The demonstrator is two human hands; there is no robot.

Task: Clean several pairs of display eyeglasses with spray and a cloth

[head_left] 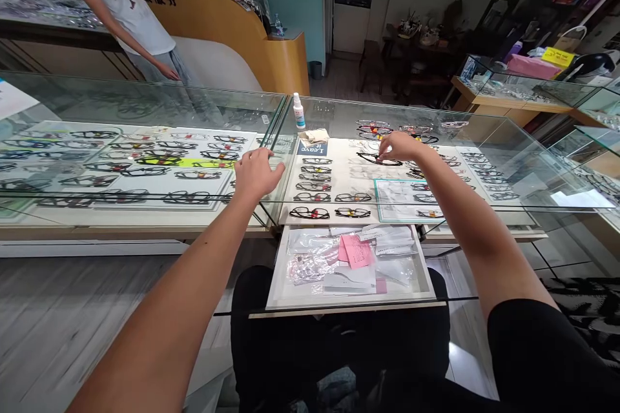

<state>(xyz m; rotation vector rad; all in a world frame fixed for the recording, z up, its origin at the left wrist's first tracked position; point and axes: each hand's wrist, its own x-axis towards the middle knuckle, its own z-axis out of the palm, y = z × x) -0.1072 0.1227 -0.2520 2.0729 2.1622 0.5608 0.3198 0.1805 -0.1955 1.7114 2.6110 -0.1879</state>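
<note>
Glasses (375, 159) with a dark frame lie on the glass counter (339, 117), right of the middle seam. The right hand (398, 146) has its fingertips pinched on the frame's right end. The left hand (258, 171) rests flat and open near the seam, holding nothing. A light pinch on the frame, off the lenses, looks wisest. A spray bottle (299, 111) and cloth (314, 136) sit just beyond.

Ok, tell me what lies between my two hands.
Head view: between left hand and right hand lie a dark blue card and a column of eyeglass frames.
</note>
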